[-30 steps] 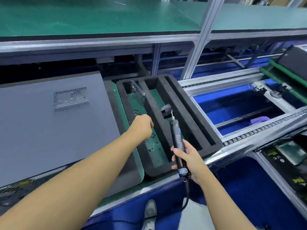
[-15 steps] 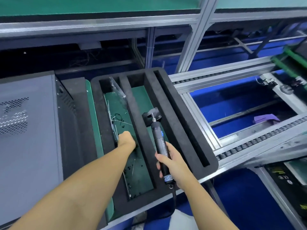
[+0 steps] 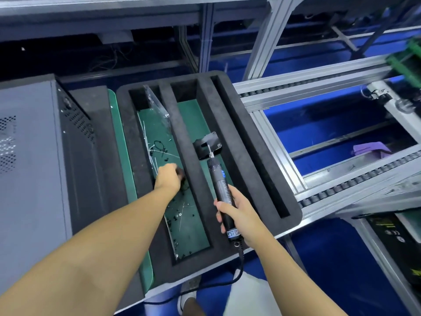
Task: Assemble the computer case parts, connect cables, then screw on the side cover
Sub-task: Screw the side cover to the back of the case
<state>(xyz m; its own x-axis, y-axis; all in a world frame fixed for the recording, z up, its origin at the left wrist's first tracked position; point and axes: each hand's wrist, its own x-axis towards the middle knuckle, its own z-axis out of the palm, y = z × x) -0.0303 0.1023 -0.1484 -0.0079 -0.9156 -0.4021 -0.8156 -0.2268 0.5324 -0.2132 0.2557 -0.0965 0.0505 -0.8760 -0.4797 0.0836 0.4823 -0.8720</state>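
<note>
Left hand point(image 3: 168, 179) is down in the left bay of the foam tray point(image 3: 248, 169), knuckles up and fingers bent toward the green floor among the loose black screws point(image 3: 177, 216). The fingertips are hidden, so I cannot tell whether it has pinched a screw or is only feeling for one. Right hand point(image 3: 239, 213) is wrapped firmly round the screwdriver point(image 3: 219, 179), held above the middle bay. Its bit points away from the person toward a small black bracket point(image 3: 207, 144) lying there, and its cord hangs below the bench edge.

The case point(image 3: 29, 156) lies well to the left of the tray, beyond a green mat, with neither hand on it. Its broad grey face with the vent holes is turned up and looks closed over. No open interior or cables show, though much of it is cut off by the frame.

My reading is that the fitting and cabling look finished and the job is at its last stage — fastening the side cover. With a driver in one hand and the other in the screw bay, the step in hand looks like fetching a screw. What remains is to carry it to the case, seat it and drive it — how many screws are already in cannot be seen. A few cable ties point(image 3: 157, 147) also lie in the left bay.
</note>
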